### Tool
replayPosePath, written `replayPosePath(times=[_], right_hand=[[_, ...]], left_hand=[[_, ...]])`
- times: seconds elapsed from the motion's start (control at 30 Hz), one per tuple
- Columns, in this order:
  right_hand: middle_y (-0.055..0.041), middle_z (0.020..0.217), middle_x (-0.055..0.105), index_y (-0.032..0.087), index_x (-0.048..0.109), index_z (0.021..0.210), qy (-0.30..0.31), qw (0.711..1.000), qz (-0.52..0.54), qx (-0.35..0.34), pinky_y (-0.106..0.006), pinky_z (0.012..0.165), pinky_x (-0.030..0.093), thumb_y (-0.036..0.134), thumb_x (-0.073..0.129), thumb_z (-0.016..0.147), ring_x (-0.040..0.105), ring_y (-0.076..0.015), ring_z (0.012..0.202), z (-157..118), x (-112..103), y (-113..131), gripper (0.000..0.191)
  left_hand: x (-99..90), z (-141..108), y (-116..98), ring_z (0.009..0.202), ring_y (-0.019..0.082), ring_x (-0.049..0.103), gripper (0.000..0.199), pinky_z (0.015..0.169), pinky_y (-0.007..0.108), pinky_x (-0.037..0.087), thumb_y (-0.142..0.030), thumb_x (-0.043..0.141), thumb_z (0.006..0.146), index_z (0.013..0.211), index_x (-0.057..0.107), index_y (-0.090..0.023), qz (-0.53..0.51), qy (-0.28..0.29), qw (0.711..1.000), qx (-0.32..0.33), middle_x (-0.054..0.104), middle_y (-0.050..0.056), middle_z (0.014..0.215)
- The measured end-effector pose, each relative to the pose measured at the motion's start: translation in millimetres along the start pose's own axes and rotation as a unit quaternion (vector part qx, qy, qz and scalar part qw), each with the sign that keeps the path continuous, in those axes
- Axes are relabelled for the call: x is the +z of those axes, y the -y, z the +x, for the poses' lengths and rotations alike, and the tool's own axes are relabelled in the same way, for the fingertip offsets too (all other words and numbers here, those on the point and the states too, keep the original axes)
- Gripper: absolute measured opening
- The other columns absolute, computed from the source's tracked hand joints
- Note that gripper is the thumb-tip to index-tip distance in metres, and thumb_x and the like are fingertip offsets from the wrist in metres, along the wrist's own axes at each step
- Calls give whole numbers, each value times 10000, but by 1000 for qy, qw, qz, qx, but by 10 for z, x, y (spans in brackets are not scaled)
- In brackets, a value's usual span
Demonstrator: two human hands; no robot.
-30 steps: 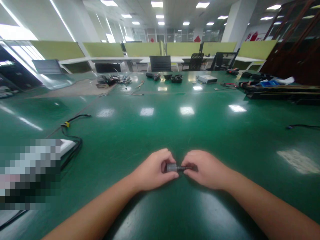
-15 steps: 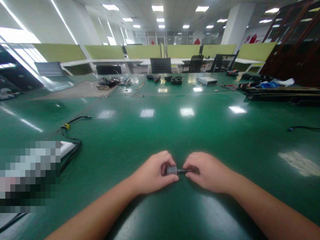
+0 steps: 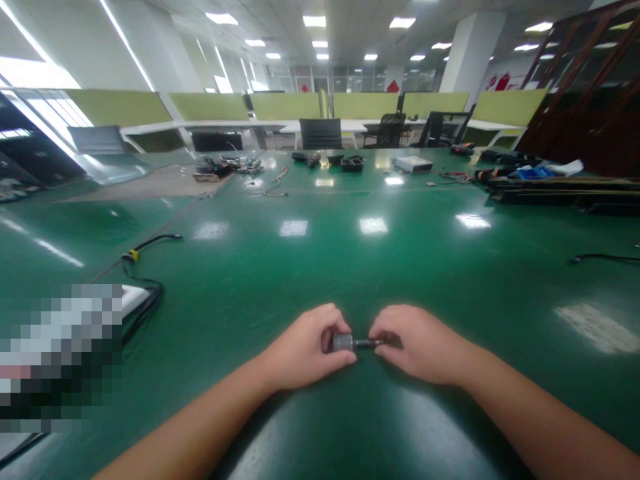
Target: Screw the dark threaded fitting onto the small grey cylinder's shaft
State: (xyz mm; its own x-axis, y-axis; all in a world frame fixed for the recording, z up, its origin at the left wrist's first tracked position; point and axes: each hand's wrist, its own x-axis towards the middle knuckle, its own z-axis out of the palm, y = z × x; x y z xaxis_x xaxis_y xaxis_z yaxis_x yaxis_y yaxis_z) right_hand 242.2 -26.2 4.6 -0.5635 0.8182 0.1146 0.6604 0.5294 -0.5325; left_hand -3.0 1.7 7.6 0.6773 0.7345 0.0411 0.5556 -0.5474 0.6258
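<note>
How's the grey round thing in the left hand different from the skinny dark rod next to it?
The grey cylinder is fat, but the dark rod is thin. The grey cylinder is lighter, while the dark rod is nearly black. The left hand holds the grey cylinder, and the fingertips of the right hand are at the dark rod's other end. Both lie sideways, in one line.

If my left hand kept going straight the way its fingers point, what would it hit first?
The right hand, most likely: the left hand points toward it, and the dark shaft between them reaches its fingertips, though exact contact is unclear.
</note>
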Motion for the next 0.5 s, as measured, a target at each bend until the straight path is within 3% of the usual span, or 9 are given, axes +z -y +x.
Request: replayPosePath(times=[0.5], right_hand=[[-1,835,675,206,700,869,14,1000,4,18,-263,697,391,143,702,817,576,-147,763,-22,-65,-39,82]], left_hand=[[-6,10,-12,725,154,533,226,641,249,383,-340,773,795,875,630,-183,-8,-8,1000,5,569,-10,791]])
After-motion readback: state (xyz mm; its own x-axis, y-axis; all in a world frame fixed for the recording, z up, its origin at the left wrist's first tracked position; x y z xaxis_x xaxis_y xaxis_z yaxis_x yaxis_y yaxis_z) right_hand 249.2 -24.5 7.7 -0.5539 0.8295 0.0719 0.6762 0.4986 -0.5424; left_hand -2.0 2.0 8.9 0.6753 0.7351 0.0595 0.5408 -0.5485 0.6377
